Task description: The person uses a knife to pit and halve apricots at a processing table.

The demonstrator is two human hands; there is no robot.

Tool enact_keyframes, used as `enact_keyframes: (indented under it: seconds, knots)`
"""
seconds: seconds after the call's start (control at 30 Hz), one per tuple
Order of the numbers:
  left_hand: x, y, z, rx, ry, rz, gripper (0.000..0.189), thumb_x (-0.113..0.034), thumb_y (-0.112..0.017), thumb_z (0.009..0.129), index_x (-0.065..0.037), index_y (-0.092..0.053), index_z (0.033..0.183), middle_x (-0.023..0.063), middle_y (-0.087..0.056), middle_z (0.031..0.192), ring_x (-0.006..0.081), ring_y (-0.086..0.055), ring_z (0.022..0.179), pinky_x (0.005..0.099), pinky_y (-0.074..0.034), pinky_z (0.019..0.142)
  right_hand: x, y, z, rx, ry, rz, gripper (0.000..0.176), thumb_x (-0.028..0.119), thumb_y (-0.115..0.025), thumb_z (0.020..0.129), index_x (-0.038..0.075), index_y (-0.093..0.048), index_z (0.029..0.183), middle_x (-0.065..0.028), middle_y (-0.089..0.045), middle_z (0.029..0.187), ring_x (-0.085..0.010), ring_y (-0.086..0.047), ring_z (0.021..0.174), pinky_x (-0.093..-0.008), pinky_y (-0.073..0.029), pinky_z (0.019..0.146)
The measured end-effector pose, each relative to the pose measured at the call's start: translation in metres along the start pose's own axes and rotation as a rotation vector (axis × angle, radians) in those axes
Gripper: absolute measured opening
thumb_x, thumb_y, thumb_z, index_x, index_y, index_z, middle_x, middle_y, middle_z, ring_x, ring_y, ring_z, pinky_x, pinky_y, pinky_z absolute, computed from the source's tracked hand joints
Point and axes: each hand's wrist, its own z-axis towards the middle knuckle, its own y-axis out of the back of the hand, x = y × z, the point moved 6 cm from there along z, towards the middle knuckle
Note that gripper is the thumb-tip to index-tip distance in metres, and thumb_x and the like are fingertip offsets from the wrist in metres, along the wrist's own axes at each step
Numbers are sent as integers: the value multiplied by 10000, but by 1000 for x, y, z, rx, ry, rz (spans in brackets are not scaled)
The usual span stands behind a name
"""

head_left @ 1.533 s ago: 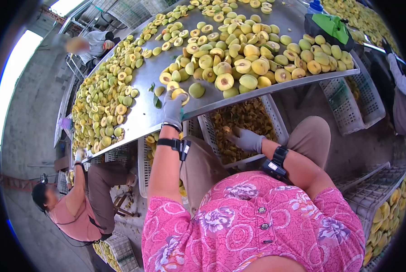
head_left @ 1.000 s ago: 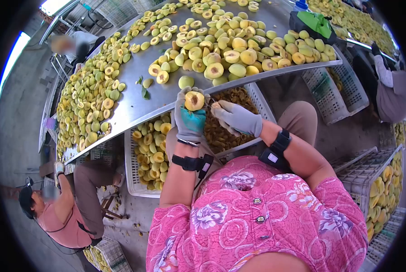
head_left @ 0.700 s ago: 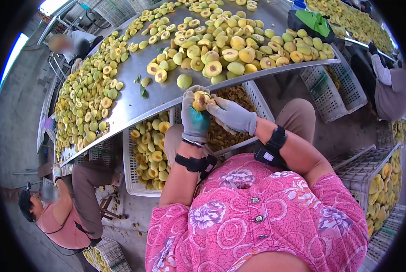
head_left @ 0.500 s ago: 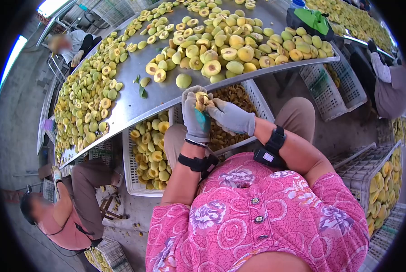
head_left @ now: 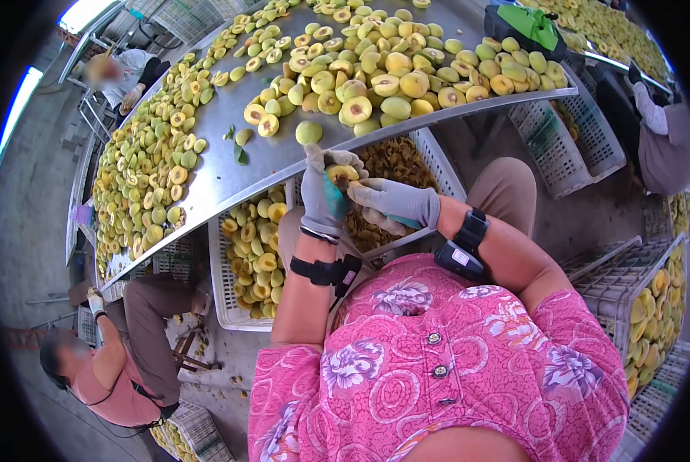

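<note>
My left hand (head_left: 320,196), in a grey glove with a teal palm, grips a yellow peach half (head_left: 342,174) just below the edge of the steel table (head_left: 229,181). My right hand (head_left: 395,203), also gloved, presses its fingertips into the cut face of that half. Its fingers are closed around a small tool whose teal handle (head_left: 404,222) shows under the palm. Both hands hover above a white crate of brown pits (head_left: 397,162). A heap of whole and halved peaches (head_left: 391,69) lies on the table just beyond them.
A white crate of peach halves (head_left: 251,250) stands under the table at the left. A seated co-worker (head_left: 106,369) works at the lower left, and other people are at the far left (head_left: 121,69) and right (head_left: 660,146). More crates (head_left: 645,308) stand at the right, and a green bag (head_left: 533,23) lies on the table.
My left hand took a peach half off the table and brought it down over the pit crate. My right hand rose from the crate to meet it and works at its cut face.
</note>
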Motion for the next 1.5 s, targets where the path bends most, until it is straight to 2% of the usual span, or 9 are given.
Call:
enact_keyframes:
  seconds: [0.43, 0.5, 0.83, 1.0, 1.1, 1.23, 1.33, 1.4, 1.5]
  knots:
    - [-6, -2, -5, -153, -214, 116, 560, -565, -441, 955, -37, -569, 818, 125, -614, 787, 255, -617, 725, 370, -549, 680, -4, -4, 3, -12, 90, 33, 383, 488, -468, 966, 108, -476, 925, 14, -441, 584, -101, -407, 364, -260, -349, 312]
    - [0, -7, -8, 5, -16, 34, 582, -556, -436, 961, -20, -571, 776, 133, -610, 781, 246, -609, 714, 359, -534, 668, -9, -1, 2, 16, 31, 22, 384, 494, -469, 964, 113, -481, 924, 18, -432, 574, -99, -407, 366, -259, -337, 312]
    - [2, -5, -6, 301, -55, 401, 636, -552, -407, 970, -18, -559, 661, 147, -601, 729, 255, -599, 663, 350, -507, 631, -30, -17, -7, 255, -222, 382, 371, 498, -489, 961, 128, -491, 931, 88, -375, 567, -25, -291, 367, -201, -216, 335]
    - [17, -7, -14, 395, 70, -21, 593, -546, -407, 970, -69, -533, 641, 138, -601, 732, 304, -612, 641, 412, -537, 589, -35, -30, -6, 525, -192, 648, 357, 453, -449, 995, 99, -479, 971, 93, -309, 563, -14, -268, 365, -196, -210, 319]
    - [20, -5, -17, 210, 158, -297, 552, -545, -437, 958, -83, -538, 675, 118, -605, 739, 303, -609, 661, 414, -539, 613, -36, -34, -6, 650, -207, 836, 365, 445, -421, 1008, 85, -476, 985, 90, -302, 567, -9, -260, 369, -191, -210, 310]
    - [-11, 51, -11, -81, -15, -400, 515, -514, -457, 964, -69, -561, 724, 87, -609, 787, 288, -612, 794, 402, -521, 722, -27, -28, -10, 842, -153, 1083, 404, 458, -398, 1010, 67, -491, 1047, 79, -330, 595, -10, -257, 374, -195, -227, 313]
    - [-57, 119, -6, -127, -181, 135, 428, -416, -507, 973, -24, -620, 842, 90, -612, 887, 259, -602, 862, 363, -496, 781, -54, -5, 17, 704, -94, 1226, 416, 456, -404, 1008, 62, -518, 1080, 70, -354, 619, -29, -280, 389, -209, -259, 336]
    - [-100, 115, -19, -496, -616, 1236, 341, -321, -588, 921, 6, -639, 1002, 143, -609, 1056, 275, -581, 976, 357, -471, 861, -66, 8, 29, 505, -18, 1203, 448, 467, -355, 1018, 67, -546, 1084, 62, -357, 631, -39, -301, 410, -220, -268, 360]
    - [-101, 91, 16, -386, -531, 1367, 292, -233, -606, 898, 1, -632, 1071, 102, -578, 1116, 211, -554, 1009, 316, -438, 917, -72, 6, 38, 410, -131, 1067, 323, 489, -429, 992, 202, -496, 860, 71, -391, 617, -43, -316, 411, -222, -273, 361]
